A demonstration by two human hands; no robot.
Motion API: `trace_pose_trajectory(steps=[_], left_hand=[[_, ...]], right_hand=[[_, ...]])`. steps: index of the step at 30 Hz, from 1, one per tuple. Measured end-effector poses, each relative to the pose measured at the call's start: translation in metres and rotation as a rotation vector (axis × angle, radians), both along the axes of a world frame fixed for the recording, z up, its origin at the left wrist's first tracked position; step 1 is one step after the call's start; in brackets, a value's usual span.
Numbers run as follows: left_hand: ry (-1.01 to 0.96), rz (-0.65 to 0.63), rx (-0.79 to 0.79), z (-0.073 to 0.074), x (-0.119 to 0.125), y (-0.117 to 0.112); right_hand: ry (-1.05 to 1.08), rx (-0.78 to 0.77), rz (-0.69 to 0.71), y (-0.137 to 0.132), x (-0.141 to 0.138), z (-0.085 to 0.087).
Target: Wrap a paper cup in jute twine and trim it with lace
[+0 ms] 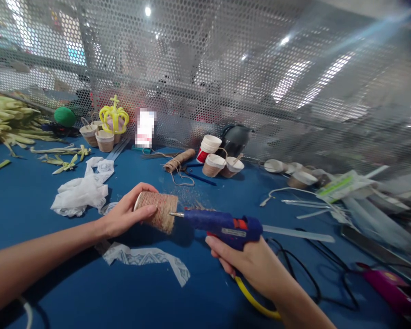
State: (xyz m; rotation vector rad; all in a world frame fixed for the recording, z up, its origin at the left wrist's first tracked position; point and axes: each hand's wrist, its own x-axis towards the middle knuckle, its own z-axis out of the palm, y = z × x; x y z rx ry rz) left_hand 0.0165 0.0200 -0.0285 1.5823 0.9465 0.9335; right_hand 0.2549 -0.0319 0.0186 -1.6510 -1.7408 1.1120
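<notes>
My left hand (128,212) is wrapped round a paper cup covered in twine (162,212), held on its side above the blue table. In my right hand (239,260) is a blue glue gun (222,226), its metal nozzle at the twine near the cup's right end; whether it touches I cannot tell. A clear glue stick (297,232) juts from the back of the gun. White lace ribbon (150,257) lies below the cup, and a bunched heap of white lace (80,194) sits to the left.
Behind stand twine-wrapped cups (214,165), a twine roll (180,160) and a yellow crown (114,116). Pale husks (10,119) lie at far left. Glue sticks and plastic bags (380,208) crowd the right, near black cables and a magenta object (390,288). A perforated metal screen (192,59) closes the back.
</notes>
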Motion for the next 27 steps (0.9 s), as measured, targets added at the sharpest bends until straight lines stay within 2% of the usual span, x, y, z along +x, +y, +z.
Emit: trace_pose_trajectory(steps=[8, 27], left_hand=[[-0.016, -0.031, -0.013, 0.0002, 0.0003, -0.0019], [-0.240, 0.024, -0.192, -0.0053, 0.0046, 0.0042]], right_hand=[[0.027, 0.054, 0.016, 0.0047, 0.0023, -0.0006], [0.026, -0.014, -0.013, -0.0021, -0.0043, 0.0010]])
